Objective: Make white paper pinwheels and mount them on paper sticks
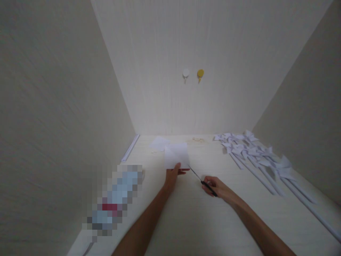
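Observation:
My left hand grips a white square sheet of paper by its near edge, thumb on top and fingers underneath. A diagonal crease seems to run across the sheet. In my right hand is a pair of scissors with a black handle, its thin blades pointing up and left. The blade tips meet the near right corner of the sheet; whether they have cut into it I cannot tell. Behind the sheet, more white paper lies on the table.
Several paper pinwheels on rolled paper sticks lie along the right side. Rolled white paper rests by the left wall, with a blurred-out object nearer. A white hook and a yellow hook are on the back wall.

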Demonstrator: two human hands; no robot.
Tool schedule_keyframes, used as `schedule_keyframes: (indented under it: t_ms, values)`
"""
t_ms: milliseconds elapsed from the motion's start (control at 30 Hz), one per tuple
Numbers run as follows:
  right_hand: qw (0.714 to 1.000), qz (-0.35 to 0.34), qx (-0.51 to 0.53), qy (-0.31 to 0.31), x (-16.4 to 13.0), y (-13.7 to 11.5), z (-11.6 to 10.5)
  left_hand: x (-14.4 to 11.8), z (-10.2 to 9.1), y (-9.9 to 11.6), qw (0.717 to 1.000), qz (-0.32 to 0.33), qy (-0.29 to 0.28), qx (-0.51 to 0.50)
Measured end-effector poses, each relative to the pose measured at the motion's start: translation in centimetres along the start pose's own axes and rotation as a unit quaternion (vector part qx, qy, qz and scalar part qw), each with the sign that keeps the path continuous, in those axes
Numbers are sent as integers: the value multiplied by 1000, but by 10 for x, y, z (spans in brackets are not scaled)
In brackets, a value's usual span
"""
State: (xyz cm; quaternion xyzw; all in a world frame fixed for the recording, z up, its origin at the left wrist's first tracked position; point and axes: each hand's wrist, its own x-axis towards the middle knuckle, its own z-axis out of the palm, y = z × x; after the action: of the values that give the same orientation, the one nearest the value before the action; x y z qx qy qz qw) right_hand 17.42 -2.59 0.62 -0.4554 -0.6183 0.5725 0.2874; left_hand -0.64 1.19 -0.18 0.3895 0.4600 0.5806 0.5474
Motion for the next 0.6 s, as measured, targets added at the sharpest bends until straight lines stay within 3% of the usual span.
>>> schedule_keyframes:
  t_ms: [600]
  values:
    - [1000,1,6,-17,0,3,0,-2,-1,2,999,0,-22,34]
